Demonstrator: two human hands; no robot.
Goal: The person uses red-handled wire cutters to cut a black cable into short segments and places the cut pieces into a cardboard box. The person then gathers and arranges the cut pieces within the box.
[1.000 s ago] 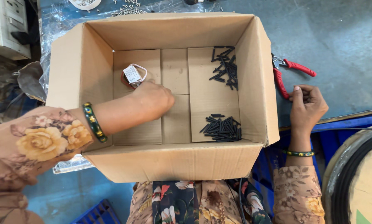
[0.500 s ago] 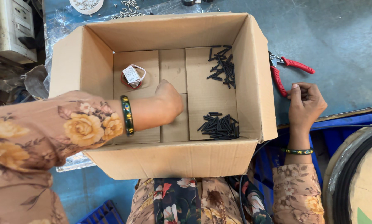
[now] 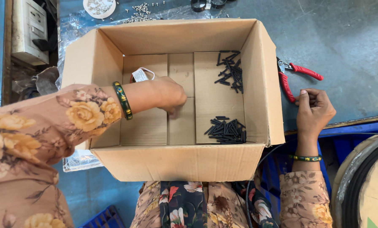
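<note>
An open cardboard box (image 3: pixel 104 55) stands in front of me. My left hand (image 3: pixel 168 95) reaches inside it, fingers curled down near the box floor at the middle; whether it holds anything is hidden. Behind the hand lies a small white tagged item (image 3: pixel 141 74). Two heaps of short black pieces lie on the right side of the box floor, one at the back (image 3: pixel 231 71) and one at the front (image 3: pixel 225 130). My right hand (image 3: pixel 313 109) rests on the grey table outside the box, fingertips pinched together next to red-handled pliers (image 3: pixel 296 76).
Small screws (image 3: pixel 140 10) and a white dish (image 3: pixel 98 6) lie behind the box on a plastic sheet. A switch box (image 3: pixel 28 31) sits at the far left. A large cable reel (image 3: pixel 366 185) stands at the lower right, with blue crates below the table edge.
My left hand has drawn back from the white tagged item at the box's back left towards the middle of the floor. My right hand stays beside the pliers.
</note>
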